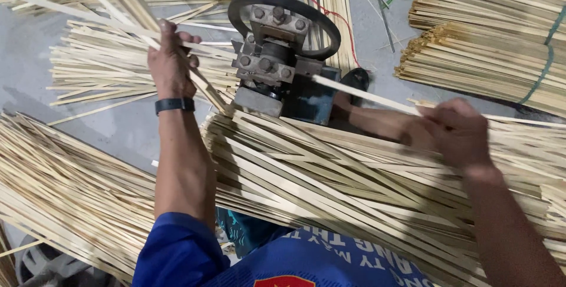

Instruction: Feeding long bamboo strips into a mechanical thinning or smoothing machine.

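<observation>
Right now you are feeding a bamboo strip (365, 95) into the splitting machine (277, 63), and both of your hands are working on it from opposite sides. Your right hand (457, 131) is closing around the near end of that strip, fingers curled over it just above the big heap of strips (354, 181) lying across your lap. Your left hand (171, 63) is gripping the thin split pieces (118, 4) that are fanning out up and to the left from the machine's far side; the fist looks tight around several of them at once.

To do this step well, judging from how things lie, you are best off keeping the strip in a straight line with the bolted head under the black wheel (283, 4), so it is not bending where it enters. Your right hand is sitting well back from the metal, which seems a safe distance. On the left, pulling evenly along the line of the pieces, rather than sideways, should stop them snapping or jamming. The tied bundles (489, 45) at the upper right and the loose pile (130, 69) beyond your left wrist are lying clear of the feed path.
</observation>
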